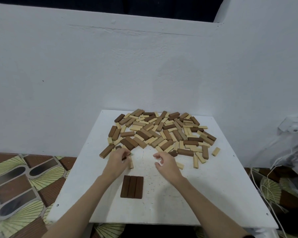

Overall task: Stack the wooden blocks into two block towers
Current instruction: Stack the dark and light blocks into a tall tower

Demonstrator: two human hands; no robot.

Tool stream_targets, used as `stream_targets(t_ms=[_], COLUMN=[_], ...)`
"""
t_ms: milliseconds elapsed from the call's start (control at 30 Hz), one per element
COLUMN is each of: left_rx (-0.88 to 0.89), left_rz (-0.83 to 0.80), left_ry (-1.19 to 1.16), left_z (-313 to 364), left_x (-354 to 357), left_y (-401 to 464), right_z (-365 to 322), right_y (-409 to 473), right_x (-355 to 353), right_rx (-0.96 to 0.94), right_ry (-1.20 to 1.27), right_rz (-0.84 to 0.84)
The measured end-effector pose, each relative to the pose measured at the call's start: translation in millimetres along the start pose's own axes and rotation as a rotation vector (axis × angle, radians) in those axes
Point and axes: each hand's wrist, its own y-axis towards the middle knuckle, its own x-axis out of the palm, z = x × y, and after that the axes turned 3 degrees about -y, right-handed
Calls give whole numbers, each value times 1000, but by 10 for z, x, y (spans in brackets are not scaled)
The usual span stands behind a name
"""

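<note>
Fingers of the left hand [116, 161] pinch a dark block [124, 158] at frame centre; the right hand [165, 164] hovers loosely curled, holding nothing. Three dark blocks [132, 186] lie together below, the pile [162, 133] above.

- The left hand [118, 161] pinches a small dark wooden block [126, 156] at the near left edge of the scattered heap of light and dark wooden blocks [162, 133].
- A pale wooden block [131, 163] lies just right of that grip.
- A row of three dark wooden blocks laid side by side [132, 186] sits nearer the person than the grip, slightly right.
- The right hand [165, 164] hovers right of the grip, apart from it.
- All rest on the square white tabletop [213, 194]; the heap lies behind both hands.
</note>
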Motion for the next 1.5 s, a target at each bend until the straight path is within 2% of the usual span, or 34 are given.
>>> stream_targets(t_ms=[200,400,533,700,833,967,1100,1333,1500], left_rx=[-26,-113,-129,-77,-4,-121,-55,167,191], left_rz=[118,0,-19,-11,20,-118,-205,-219,-265], left_ry=[346,560,596,510,443,511,578,386,216], left_z=[-40,-42,-74,-63,-25,-33,-22,17,204], left_x=[112,182,219,292,308,260,301,607,796], left_y=[455,685,681,524,506,617,621,452,276], right_z=[-189,-220,-224,-136,-8,72,109,220,379], right_y=[478,683,699,608,515,422,318,-17,-301], right_x=[176,302,269,178,146,112,53,-21,-48], right_rx=[-227,-319,-324,-205,-146,-160,-150,-67,10], right_ry=[-336,-578,-611,-670,-522,-323,-181,-22,20], right_rz=[33,-8,5,-8,-12,10,1,166,252])
